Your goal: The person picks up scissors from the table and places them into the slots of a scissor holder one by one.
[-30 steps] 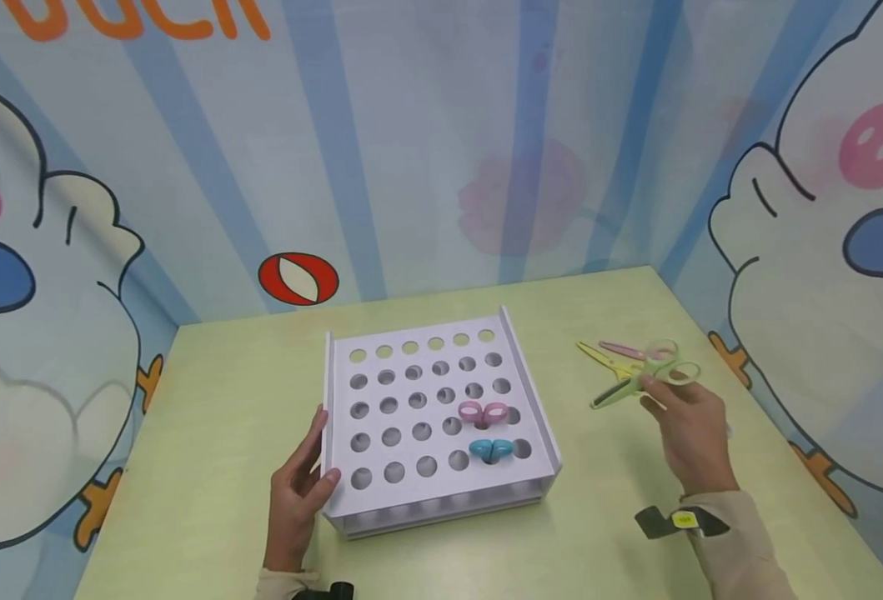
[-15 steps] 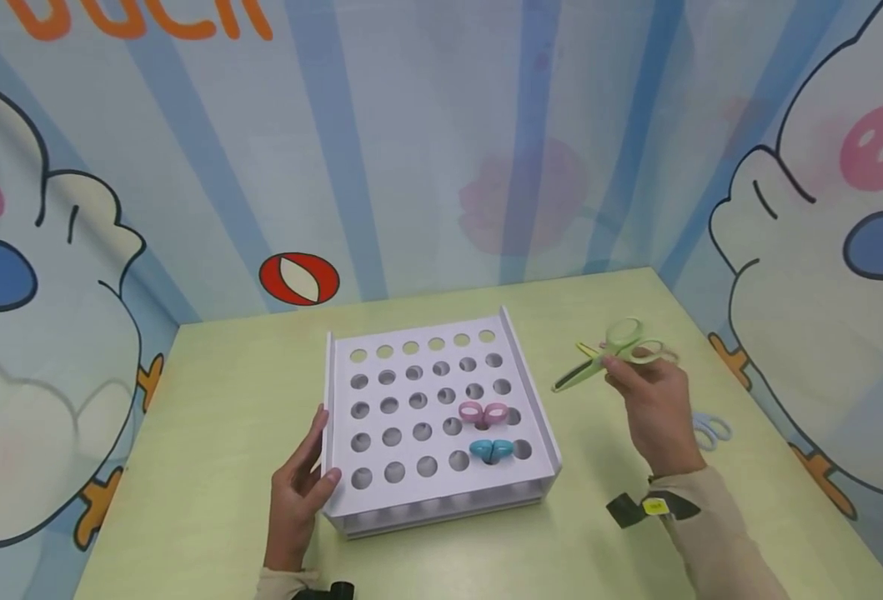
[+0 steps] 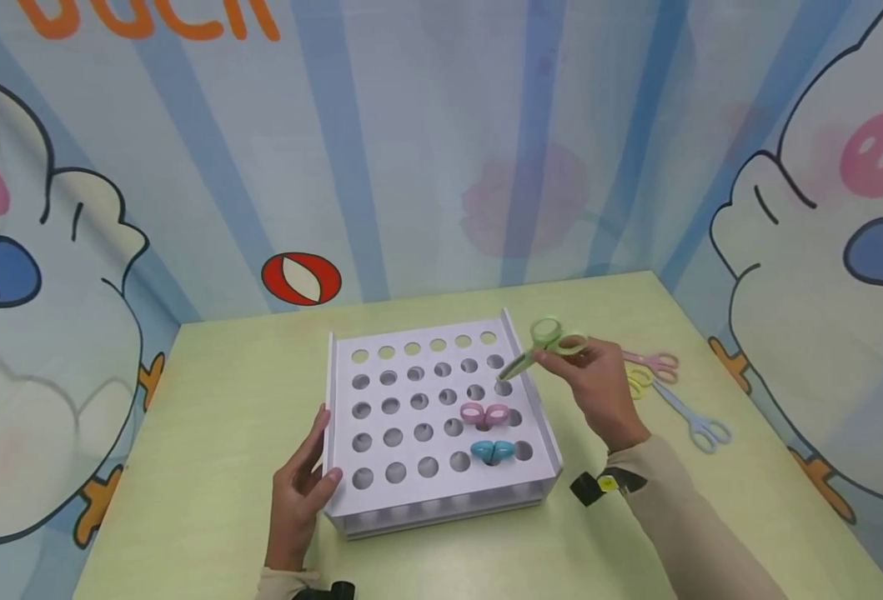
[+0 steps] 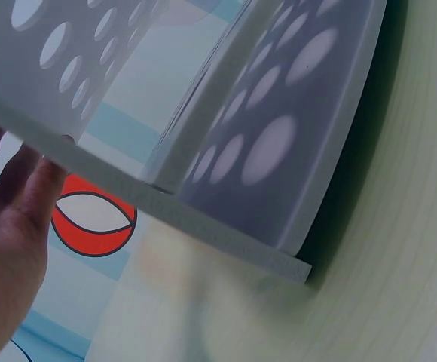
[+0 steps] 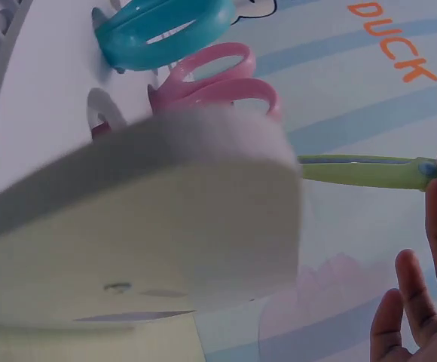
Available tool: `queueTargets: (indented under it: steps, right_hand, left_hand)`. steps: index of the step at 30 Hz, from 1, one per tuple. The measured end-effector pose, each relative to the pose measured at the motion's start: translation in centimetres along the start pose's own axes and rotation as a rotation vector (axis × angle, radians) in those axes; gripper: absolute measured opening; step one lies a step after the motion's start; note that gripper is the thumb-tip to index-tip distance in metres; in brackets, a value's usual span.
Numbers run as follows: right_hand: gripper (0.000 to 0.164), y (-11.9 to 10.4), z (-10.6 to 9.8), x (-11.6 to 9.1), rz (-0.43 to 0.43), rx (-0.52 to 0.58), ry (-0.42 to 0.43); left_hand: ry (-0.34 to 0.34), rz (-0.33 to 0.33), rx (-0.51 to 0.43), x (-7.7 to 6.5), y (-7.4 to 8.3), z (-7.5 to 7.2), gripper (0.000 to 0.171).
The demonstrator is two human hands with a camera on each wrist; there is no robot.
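My left hand (image 3: 298, 492) grips the left side of a white rack (image 3: 406, 419) with rows of round holes, thumb near its front corner. In the left wrist view, fingertips reach behind its side panel (image 4: 120, 179). With my right hand (image 3: 602, 392) I pinch green scissors (image 3: 518, 367) near the handle loops, blades pointing down and left over the rack's right side. The right wrist view shows the blade (image 5: 365, 173), partly hidden by the rack's edge. Pink scissors (image 5: 200, 92) and teal scissors (image 5: 135, 41) stand in two holes, handles up.
Right of the rack on the table lie light blue scissors (image 3: 683, 408), yellow scissors (image 3: 639, 372) and another pink pair (image 3: 642, 358), partly hidden behind my right hand. Raised side panels (image 3: 525, 392) edge the rack. A printed cartoon backdrop (image 3: 426, 167) stands behind the table.
My right hand has carried the green scissors leftward from the table's right side to above the rack. The scissors lying on the right have come into view. My left hand stays put.
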State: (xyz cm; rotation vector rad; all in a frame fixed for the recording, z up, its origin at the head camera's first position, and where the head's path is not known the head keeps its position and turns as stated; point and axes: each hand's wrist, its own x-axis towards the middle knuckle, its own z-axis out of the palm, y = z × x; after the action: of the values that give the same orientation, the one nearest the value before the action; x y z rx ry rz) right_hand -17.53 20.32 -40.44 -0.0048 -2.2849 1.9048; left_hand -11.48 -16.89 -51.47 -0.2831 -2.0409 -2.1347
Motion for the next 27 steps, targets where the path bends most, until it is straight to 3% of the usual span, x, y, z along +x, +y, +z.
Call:
queueTargets:
  steps: [3,12,20,27]
  right_hand:
    - [0.022,0.3,0.6,0.1,-0.008,-0.097,-0.021]
    - [0.024,0.8,2.4,0.8,-0.137,-0.330,-0.122]
    - [0.027,1.0,3.0,0.9,-0.156,-0.424,-0.090]
    - [0.031,0.9,3.5,1.1,-0.179,-0.565,-0.165]
  left_hand:
    - [-0.007,0.008,-0.002,0.0,-0.1,0.0,0.065]
    - [-0.007,0.004,-0.016,0.0,-0.3,-0.1,0.066]
    - [-0.007,-0.002,-0.007,0.0,-0.3,-0.1,0.066]
    - [-0.008,0.013,-0.008,0.0,-0.2,0.0,0.066]
